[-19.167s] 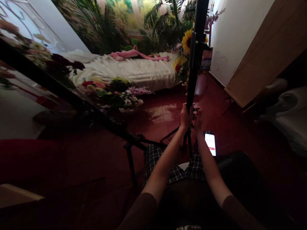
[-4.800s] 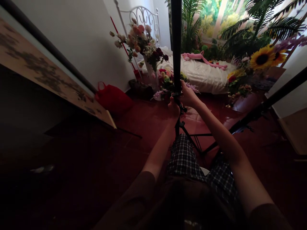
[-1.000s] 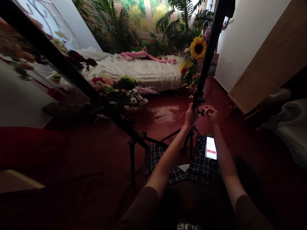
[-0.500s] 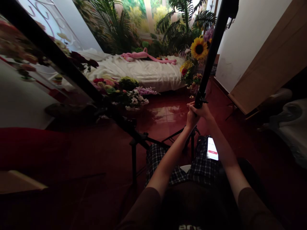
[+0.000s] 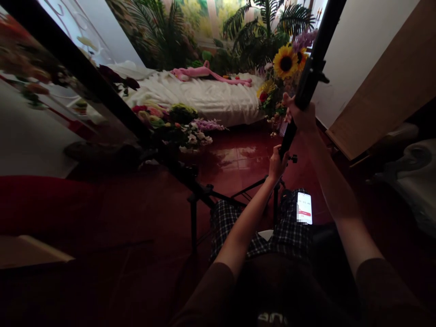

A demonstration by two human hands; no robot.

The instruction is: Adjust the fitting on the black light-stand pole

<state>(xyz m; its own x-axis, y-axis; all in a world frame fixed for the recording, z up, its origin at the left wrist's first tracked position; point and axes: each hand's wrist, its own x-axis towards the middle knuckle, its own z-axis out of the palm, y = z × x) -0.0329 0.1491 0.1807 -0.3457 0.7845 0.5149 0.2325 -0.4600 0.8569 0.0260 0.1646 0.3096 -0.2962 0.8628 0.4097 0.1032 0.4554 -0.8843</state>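
A black telescopic stand (image 5: 290, 135) rises at a slant between my knees, leaning up to the right. My left hand (image 5: 277, 164) is closed around its lower pole, beside a small black knob (image 5: 293, 158). Higher up, my right hand (image 5: 304, 116) wraps round the thicker section, just below a collar with a clamp lever (image 5: 318, 75). The fingers of that hand show on the pole's left side. On my right thigh lies a phone (image 5: 304, 208) with a lit white screen and a red button.
A second black stand (image 5: 131, 122) slants across the left side. Ahead, a pink plush toy (image 5: 194, 72) lies on a white-draped bench (image 5: 204, 102), flanked by flowers (image 5: 192, 136) and sunflowers (image 5: 285, 61). To the right are a wooden board (image 5: 371, 86) and a carved pale armchair (image 5: 422, 168).
My right hand has moved up the pole, away from my left hand. The thicker section with its clamp has risen, and a thinner length with a knob now shows below.
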